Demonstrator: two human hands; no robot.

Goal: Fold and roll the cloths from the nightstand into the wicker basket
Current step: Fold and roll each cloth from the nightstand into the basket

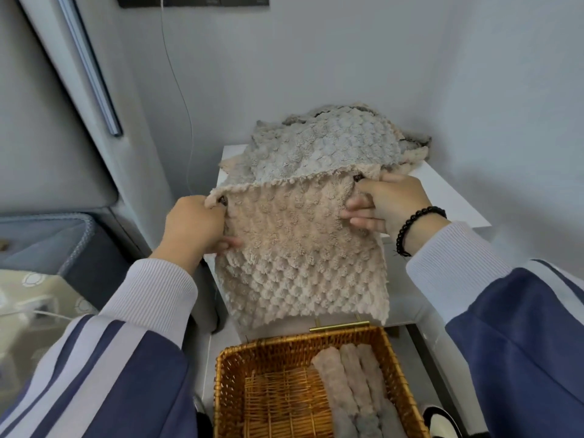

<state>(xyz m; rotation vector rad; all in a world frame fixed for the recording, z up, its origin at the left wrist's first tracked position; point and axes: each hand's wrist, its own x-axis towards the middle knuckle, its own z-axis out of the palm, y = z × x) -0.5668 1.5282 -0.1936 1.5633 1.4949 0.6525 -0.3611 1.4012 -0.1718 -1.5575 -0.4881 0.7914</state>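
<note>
Left hand (192, 224) and right hand (384, 205), set apart at the width of the cloth, each pinch one upper corner of a beige cloth (300, 257), thumb in front and fingers curled behind. The cloth hangs flat from the two hands over the front edge of the white nightstand (442, 197), its lower edge just above the rear rim of the wicker basket (235, 368).

To fold well, the corners should probably be kept level and the top edge taut, so the plush hangs square before the halves are brought together; a slack edge would likely give a skewed fold and a lumpy roll.

Behind the hands, a heap of unfolded cloths (328, 143), grey uppermost, lies toward the nightstand's back edge.

Below, three rolled cloths (350, 384) lie side by side along the basket's right side; the left side shows bare weave, where the next roll would fit.
</note>
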